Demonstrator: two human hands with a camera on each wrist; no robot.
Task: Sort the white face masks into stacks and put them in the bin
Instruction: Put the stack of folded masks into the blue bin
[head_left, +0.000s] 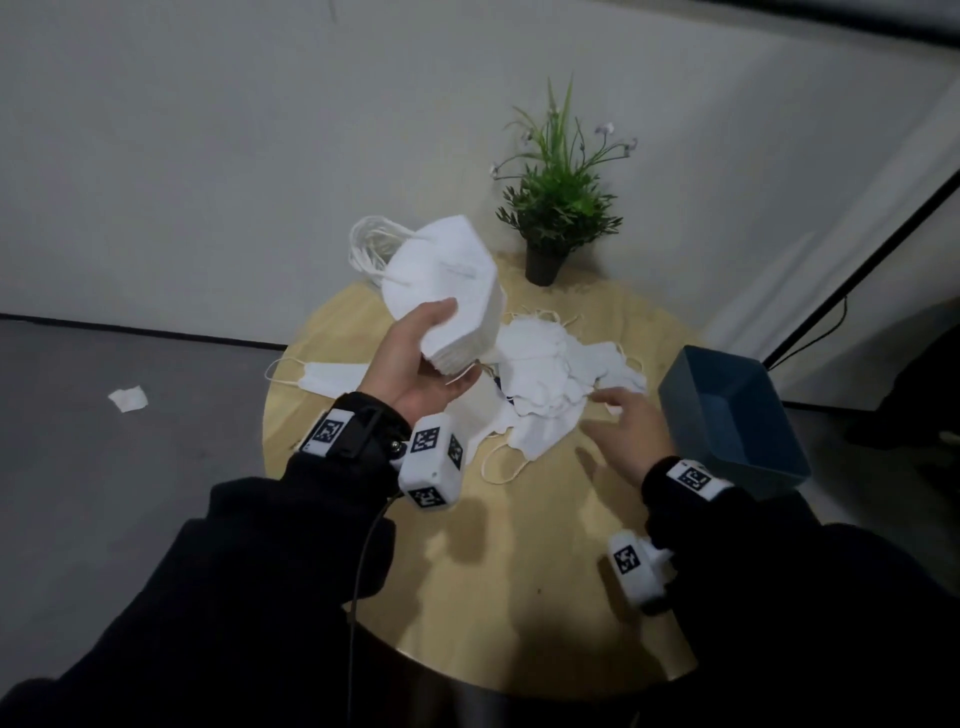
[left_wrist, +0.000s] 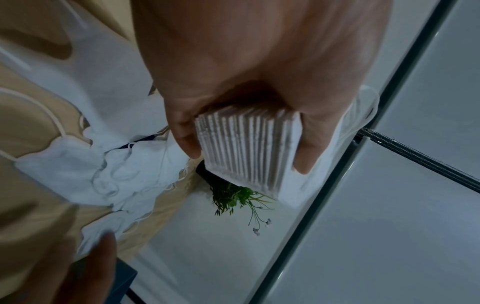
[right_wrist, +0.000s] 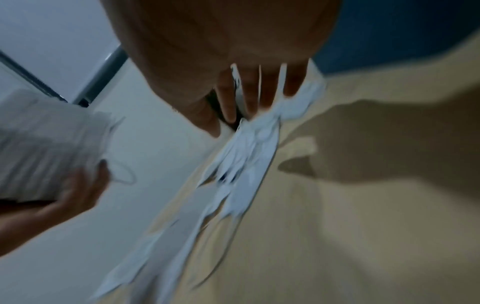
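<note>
Evidently, a stack of masks (head_left: 447, 291) is clamped upright in the left hand (head_left: 415, 358), freeing the right hand (head_left: 626, 426), seemingly spread flat, for the loose pile (head_left: 545, 374) beside the bin (head_left: 737, 415).

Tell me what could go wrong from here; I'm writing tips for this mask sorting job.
The left hand grips a thick stack of masks by one end only, so it may fan out or slip. The ear loops dangle and could snag. The right hand reaches into the tangled loose masks and may drag several toward the table edge.
</note>
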